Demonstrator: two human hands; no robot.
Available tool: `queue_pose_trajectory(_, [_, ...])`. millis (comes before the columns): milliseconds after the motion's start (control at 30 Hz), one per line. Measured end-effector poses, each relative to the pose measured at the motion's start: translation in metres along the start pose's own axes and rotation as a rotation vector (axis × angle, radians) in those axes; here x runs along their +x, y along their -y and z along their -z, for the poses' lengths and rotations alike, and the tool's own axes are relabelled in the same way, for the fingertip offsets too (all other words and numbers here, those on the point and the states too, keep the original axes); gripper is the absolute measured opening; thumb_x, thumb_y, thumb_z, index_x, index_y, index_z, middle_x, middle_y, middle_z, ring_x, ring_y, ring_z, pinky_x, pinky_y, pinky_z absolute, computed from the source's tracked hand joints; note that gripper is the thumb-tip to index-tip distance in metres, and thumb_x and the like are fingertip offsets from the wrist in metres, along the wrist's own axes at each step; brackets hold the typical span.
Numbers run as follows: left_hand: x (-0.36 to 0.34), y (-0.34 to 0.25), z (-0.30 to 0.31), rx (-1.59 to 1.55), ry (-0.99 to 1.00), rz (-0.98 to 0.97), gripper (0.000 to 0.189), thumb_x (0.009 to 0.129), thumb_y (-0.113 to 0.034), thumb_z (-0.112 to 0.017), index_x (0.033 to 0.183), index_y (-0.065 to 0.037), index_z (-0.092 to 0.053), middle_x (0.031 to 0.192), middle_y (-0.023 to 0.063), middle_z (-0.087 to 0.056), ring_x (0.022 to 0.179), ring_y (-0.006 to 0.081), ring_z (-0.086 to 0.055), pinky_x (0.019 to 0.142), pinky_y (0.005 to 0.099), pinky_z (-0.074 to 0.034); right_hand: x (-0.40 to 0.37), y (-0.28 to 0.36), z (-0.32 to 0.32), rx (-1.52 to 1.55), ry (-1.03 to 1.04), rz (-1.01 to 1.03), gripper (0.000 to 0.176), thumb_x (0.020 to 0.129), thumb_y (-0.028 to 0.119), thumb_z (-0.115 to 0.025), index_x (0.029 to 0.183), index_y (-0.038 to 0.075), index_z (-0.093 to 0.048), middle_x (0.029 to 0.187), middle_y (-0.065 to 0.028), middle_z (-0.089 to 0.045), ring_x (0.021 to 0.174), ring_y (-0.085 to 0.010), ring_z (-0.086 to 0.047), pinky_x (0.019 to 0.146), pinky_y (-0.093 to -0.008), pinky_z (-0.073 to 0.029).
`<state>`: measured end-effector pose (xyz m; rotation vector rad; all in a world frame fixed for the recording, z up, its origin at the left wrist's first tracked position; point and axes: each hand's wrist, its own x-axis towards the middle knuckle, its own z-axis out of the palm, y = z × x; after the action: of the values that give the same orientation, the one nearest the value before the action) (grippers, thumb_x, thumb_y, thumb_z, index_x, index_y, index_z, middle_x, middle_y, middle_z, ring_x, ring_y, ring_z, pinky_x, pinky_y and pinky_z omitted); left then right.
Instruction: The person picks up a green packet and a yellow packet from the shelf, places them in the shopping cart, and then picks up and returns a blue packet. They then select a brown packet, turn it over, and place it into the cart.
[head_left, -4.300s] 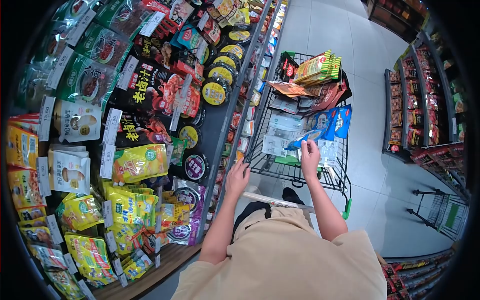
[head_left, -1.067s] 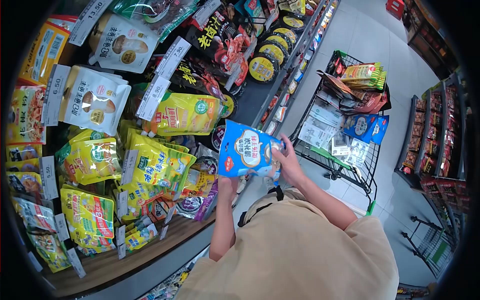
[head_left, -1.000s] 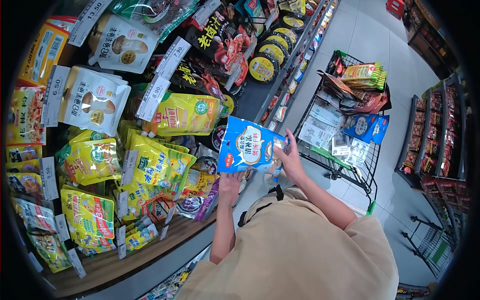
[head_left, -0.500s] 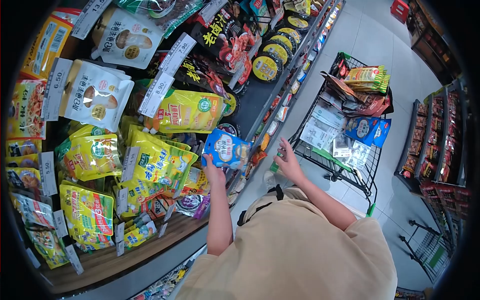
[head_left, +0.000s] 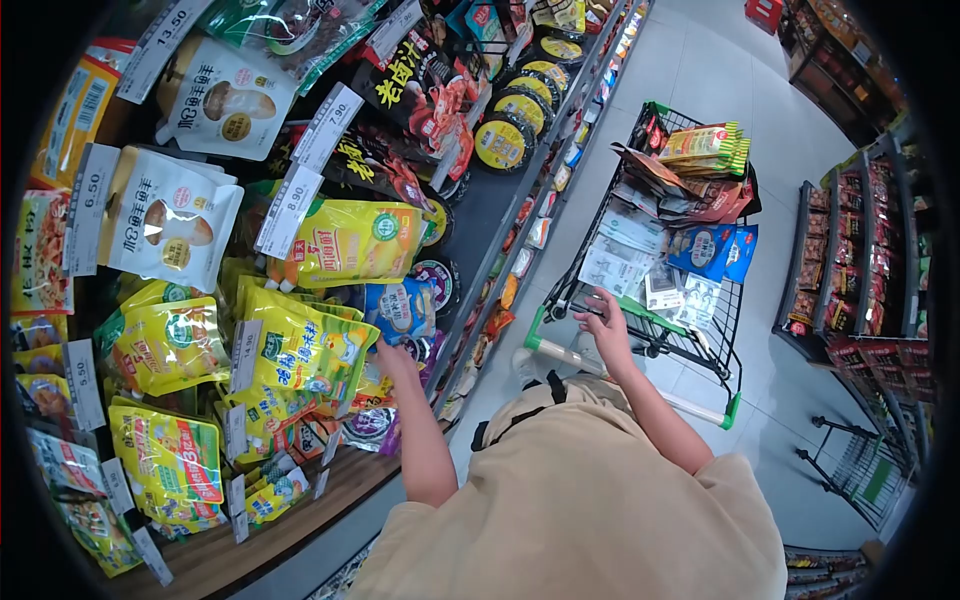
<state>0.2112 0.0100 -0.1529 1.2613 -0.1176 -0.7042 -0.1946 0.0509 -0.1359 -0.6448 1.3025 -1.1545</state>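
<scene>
My left hand (head_left: 392, 360) grips the lower edge of a blue packet (head_left: 402, 307), in among the shelf goods. A yellow seasoning pouch (head_left: 355, 243) hangs just above that packet, and more yellow pouches (head_left: 305, 345) stand left of my hand, partly covering its fingers. My right hand (head_left: 607, 328) is empty, its fingers loosely apart, in the air near the handle end of a shopping cart (head_left: 640, 385). Inside the cart lie two blue packets (head_left: 703, 250), yellow packets (head_left: 700, 146) and several flat printed packs (head_left: 622, 255).
Price tags (head_left: 288, 210) stick out from the shelf front. White pouches (head_left: 170, 220) and round yellow-lidded tubs (head_left: 500, 143) fill the shelf. Across the tiled aisle (head_left: 690, 60) stand display racks (head_left: 850, 250), with a second cart (head_left: 865, 470) at lower right.
My left hand has carried the blue packet left and down into the shelf, beside the yellow pouches. My right hand has shifted slightly right and down, and the cart's handle now shows.
</scene>
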Motion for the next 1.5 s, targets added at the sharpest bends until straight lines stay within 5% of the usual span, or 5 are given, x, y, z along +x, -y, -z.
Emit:
queue_pose_trajectory(100, [-0.010, 0.000, 0.000, -0.033, 0.032, -0.071, 0.061, 0.094, -0.015, -0.062, 0.142, -0.001, -0.027, 0.128, 0.0192, -0.056, 0.107, 0.0262, -0.062, 0.091, 0.0398, -0.049, -0.003, 0.001, 0.006, -0.025, -0.002, 0.013, 0.055, 0.093, -0.002, -0.046, 0.145, 0.003, -0.032, 0.135, -0.0196, -0.049, 0.104, -0.0218, -0.065, 0.084, -0.0305, -0.053])
queue_pose_trajectory(367, [-0.012, -0.016, -0.021, -0.002, -0.114, -0.033, 0.027, 0.093, -0.016, -0.062, 0.112, 0.002, -0.053, 0.114, 0.0122, -0.063, 0.091, 0.0209, -0.062, 0.074, 0.0313, -0.050, -0.008, 0.001, 0.004, -0.010, -0.024, 0.018, 0.053, 0.092, -0.002, -0.047, 0.144, 0.004, -0.035, 0.131, -0.0180, -0.051, 0.101, -0.0210, -0.066, 0.082, -0.0294, -0.053])
queue_pose_trajectory(633, [-0.019, -0.006, -0.028, 0.368, 0.025, -0.219, 0.037, 0.102, -0.026, -0.054, 0.121, 0.006, -0.054, 0.114, 0.0128, -0.062, 0.092, 0.0206, -0.060, 0.068, 0.0334, -0.049, -0.009, -0.023, 0.013, -0.091, -0.045, 0.140, 0.045, 0.093, -0.003, -0.048, 0.138, 0.003, -0.045, 0.119, -0.0144, -0.061, 0.098, -0.0195, -0.066, 0.085, -0.0302, -0.051])
queue_pose_trajectory(1000, [-0.043, -0.004, -0.024, 0.430, -0.066, -0.235, 0.049, 0.102, -0.034, -0.053, 0.129, 0.006, -0.046, 0.138, 0.0181, -0.052, 0.125, 0.0267, -0.051, 0.105, 0.0408, -0.038, -0.027, -0.024, 0.034, -0.749, 0.031, 0.308, 0.048, 0.081, -0.004, -0.058, 0.128, 0.005, -0.054, 0.104, -0.0149, -0.065, 0.096, -0.0335, -0.062, 0.086, -0.0420, -0.050])
queue_pose_trajectory(1500, [-0.039, -0.007, -0.013, 0.426, -0.202, -0.355, 0.046, 0.102, -0.026, -0.052, 0.134, 0.006, -0.046, 0.135, 0.0176, -0.054, 0.115, 0.0247, -0.055, 0.101, 0.0362, -0.041, -0.027, -0.031, 0.032, -0.874, 0.126, 0.408, 0.050, 0.077, -0.008, -0.058, 0.125, 0.000, -0.053, 0.102, -0.0156, -0.064, 0.084, -0.0309, -0.064, 0.076, -0.0413, -0.053])
